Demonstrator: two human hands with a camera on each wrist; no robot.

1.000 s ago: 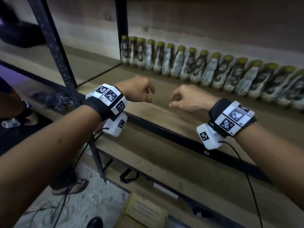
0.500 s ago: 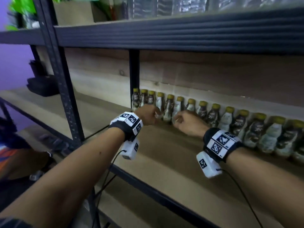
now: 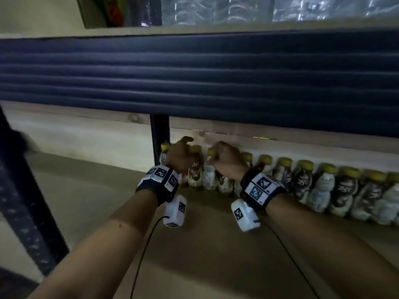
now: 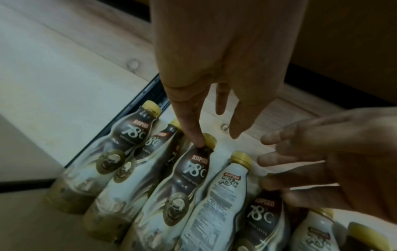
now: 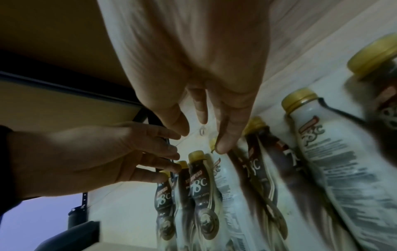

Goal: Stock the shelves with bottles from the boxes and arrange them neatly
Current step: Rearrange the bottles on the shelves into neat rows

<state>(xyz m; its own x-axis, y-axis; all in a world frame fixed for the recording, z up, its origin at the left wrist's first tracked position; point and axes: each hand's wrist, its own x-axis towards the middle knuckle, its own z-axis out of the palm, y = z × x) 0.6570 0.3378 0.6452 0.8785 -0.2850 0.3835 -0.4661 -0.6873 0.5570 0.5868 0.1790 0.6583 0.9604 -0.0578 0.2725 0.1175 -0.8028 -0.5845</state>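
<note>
Up at the back of the shelf (image 3: 216,244), both hands work the left end of a row of bottles (image 3: 302,180). The left hand (image 3: 180,157) has its fingers straight and spread, one fingertip (image 4: 196,135) pressing the neck just under a yellow cap (image 4: 210,138); it grips nothing. The right hand (image 3: 226,157) is likewise loose-fingered, a fingertip (image 5: 223,144) resting near the cap of a white-labelled bottle (image 5: 223,178); whether it pinches that cap cannot be told from the head view.

The bottles stand upright, shoulder to shoulder along the pale wooden back board (image 3: 86,134), beside a dark metal post (image 3: 159,137). They look like small plastic drink bottles, waisted in shape, wrapped in glossy shrink sleeves, some dark brown, some white, each with a ribbed screw cap. Filled, they would probably feel moderately heavy and stiff, slick on the sleeve, and tippy when nudged high up. Taking hold at the narrow neck or cap likely gives the surest purchase; pushing low on the body should slide one without toppling its neighbours.
</note>
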